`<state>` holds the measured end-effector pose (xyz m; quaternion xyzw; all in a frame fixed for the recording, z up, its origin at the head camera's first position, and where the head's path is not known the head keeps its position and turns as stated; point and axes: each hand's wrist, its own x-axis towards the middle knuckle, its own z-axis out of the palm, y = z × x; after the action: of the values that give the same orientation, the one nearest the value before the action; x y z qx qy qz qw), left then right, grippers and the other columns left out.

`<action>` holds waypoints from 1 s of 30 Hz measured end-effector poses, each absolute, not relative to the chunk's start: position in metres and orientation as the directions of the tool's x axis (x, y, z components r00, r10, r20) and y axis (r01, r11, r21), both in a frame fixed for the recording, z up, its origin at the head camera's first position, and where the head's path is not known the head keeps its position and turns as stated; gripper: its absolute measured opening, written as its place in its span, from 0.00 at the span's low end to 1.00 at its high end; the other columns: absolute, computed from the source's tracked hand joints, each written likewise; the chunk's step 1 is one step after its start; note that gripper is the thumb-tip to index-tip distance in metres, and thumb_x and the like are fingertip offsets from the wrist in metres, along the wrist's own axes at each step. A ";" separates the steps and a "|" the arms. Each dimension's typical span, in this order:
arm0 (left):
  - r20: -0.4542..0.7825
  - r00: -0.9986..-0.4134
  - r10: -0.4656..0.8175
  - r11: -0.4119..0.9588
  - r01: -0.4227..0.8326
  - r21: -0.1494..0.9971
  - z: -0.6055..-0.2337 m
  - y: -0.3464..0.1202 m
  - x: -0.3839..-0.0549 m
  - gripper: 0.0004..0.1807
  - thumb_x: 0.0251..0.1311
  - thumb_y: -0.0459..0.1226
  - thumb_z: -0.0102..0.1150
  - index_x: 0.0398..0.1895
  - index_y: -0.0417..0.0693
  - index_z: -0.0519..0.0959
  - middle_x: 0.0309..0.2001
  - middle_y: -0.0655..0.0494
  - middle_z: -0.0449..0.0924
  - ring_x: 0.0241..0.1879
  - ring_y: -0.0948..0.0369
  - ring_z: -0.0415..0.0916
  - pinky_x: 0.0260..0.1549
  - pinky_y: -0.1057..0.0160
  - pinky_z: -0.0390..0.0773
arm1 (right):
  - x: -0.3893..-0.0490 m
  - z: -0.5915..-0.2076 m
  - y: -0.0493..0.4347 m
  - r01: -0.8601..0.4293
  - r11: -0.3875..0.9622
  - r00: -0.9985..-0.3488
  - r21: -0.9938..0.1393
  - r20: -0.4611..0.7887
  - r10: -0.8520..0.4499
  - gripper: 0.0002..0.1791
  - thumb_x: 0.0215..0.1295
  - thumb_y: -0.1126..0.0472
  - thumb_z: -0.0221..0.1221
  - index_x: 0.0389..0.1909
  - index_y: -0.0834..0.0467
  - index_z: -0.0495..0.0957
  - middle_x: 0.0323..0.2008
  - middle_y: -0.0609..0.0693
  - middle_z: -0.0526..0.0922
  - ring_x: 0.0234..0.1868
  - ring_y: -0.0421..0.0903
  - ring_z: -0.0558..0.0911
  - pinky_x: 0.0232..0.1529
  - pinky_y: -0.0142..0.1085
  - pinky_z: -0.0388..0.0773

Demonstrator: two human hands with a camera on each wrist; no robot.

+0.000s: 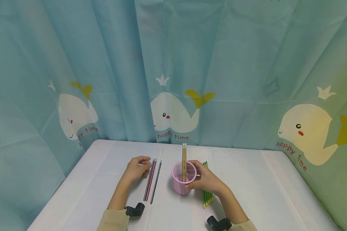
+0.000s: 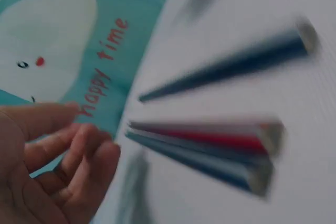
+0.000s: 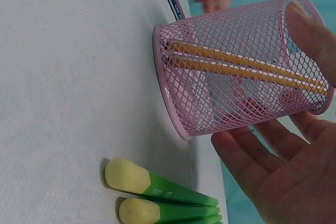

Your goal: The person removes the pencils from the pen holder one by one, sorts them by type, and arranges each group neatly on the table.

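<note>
My right hand (image 1: 205, 180) grips a pink mesh pencil cup (image 1: 180, 187) by its right side, thumb toward the near side of the rim and fingers behind. Two yellow pencils (image 1: 184, 160) stand inside the cup, reaching well above its rim. Loosely curled, my left hand (image 1: 138, 169) hovers beside the far ends of a small group of pencils, with nothing in its fingers. That group holds a red pencil (image 2: 220, 139) between dark ones. A single dark pencil (image 1: 156, 182) lies apart, just right of them.
Several green pencils (image 1: 207, 198) with pale yellow-green ends lie side by side on the white table (image 1: 248, 192), right of the cup and partly under my right hand. A blue-green curtain (image 1: 243, 64) with whale prints hangs behind the table's far edge.
</note>
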<state>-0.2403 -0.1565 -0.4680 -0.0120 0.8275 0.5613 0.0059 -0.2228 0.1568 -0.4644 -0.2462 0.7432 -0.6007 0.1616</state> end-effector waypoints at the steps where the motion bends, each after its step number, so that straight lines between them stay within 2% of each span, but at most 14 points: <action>1: -0.019 -1.000 0.003 0.324 -0.018 0.946 -0.465 -0.155 -0.240 0.18 0.65 0.31 0.60 0.57 0.32 0.77 0.43 0.42 0.81 0.33 0.56 0.83 0.30 0.61 0.87 | -0.223 -0.464 0.157 -0.171 0.155 -0.826 -0.973 0.055 -0.561 0.46 0.46 0.66 0.76 0.68 0.58 0.64 0.61 0.59 0.75 0.64 0.59 0.73 0.63 0.50 0.77; 5: -0.008 -0.997 0.079 0.126 0.002 0.992 -0.451 -0.140 -0.238 0.20 0.70 0.36 0.57 0.60 0.32 0.75 0.51 0.35 0.79 0.43 0.51 0.83 0.41 0.58 0.87 | -0.222 -0.464 0.158 -0.169 0.151 -0.826 -0.974 0.056 -0.561 0.46 0.46 0.66 0.76 0.68 0.58 0.64 0.61 0.59 0.75 0.64 0.59 0.73 0.62 0.48 0.77; 8: -0.003 -0.990 0.141 0.044 0.003 0.999 -0.445 -0.123 -0.236 0.22 0.71 0.40 0.56 0.61 0.34 0.74 0.56 0.33 0.78 0.50 0.48 0.81 0.47 0.57 0.86 | -0.222 -0.463 0.158 -0.167 0.150 -0.827 -0.974 0.056 -0.559 0.46 0.46 0.66 0.76 0.67 0.59 0.64 0.61 0.59 0.75 0.64 0.59 0.73 0.62 0.48 0.77; 12: -0.004 -0.967 0.256 0.026 0.003 1.000 -0.444 -0.100 -0.237 0.25 0.73 0.43 0.54 0.65 0.35 0.72 0.61 0.35 0.76 0.58 0.45 0.77 0.54 0.56 0.83 | -0.223 -0.464 0.157 -0.166 0.153 -0.828 -0.974 0.054 -0.558 0.46 0.46 0.65 0.76 0.67 0.59 0.64 0.62 0.59 0.75 0.65 0.59 0.72 0.64 0.51 0.75; 15: 0.004 -0.941 0.337 0.046 0.020 0.999 -0.445 -0.087 -0.240 0.27 0.73 0.45 0.53 0.67 0.36 0.70 0.63 0.40 0.76 0.63 0.46 0.73 0.59 0.52 0.79 | -0.224 -0.463 0.156 -0.169 0.164 -0.830 -0.972 0.051 -0.555 0.46 0.46 0.65 0.76 0.68 0.58 0.64 0.63 0.58 0.75 0.65 0.59 0.72 0.65 0.52 0.74; 23: 0.011 -0.929 0.369 0.028 0.023 0.999 -0.444 -0.078 -0.245 0.25 0.72 0.46 0.54 0.66 0.42 0.73 0.62 0.45 0.78 0.65 0.49 0.72 0.64 0.40 0.71 | -0.225 -0.463 0.154 -0.172 0.181 -0.835 -0.968 0.045 -0.548 0.46 0.47 0.65 0.76 0.68 0.57 0.64 0.63 0.57 0.75 0.65 0.57 0.72 0.65 0.52 0.74; 30: 0.004 -0.927 0.374 0.008 0.007 1.000 -0.446 -0.075 -0.245 0.23 0.72 0.43 0.55 0.65 0.43 0.74 0.60 0.47 0.79 0.60 0.54 0.75 0.61 0.44 0.76 | -0.224 -0.463 0.155 -0.170 0.198 -0.843 -0.965 0.038 -0.537 0.46 0.46 0.64 0.76 0.68 0.57 0.65 0.63 0.57 0.75 0.65 0.58 0.73 0.65 0.53 0.74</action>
<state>-0.2453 -0.0754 -0.4461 0.1367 0.6975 0.6908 0.1327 -0.2244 0.1553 -0.4629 -0.2330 0.7583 -0.5886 0.1556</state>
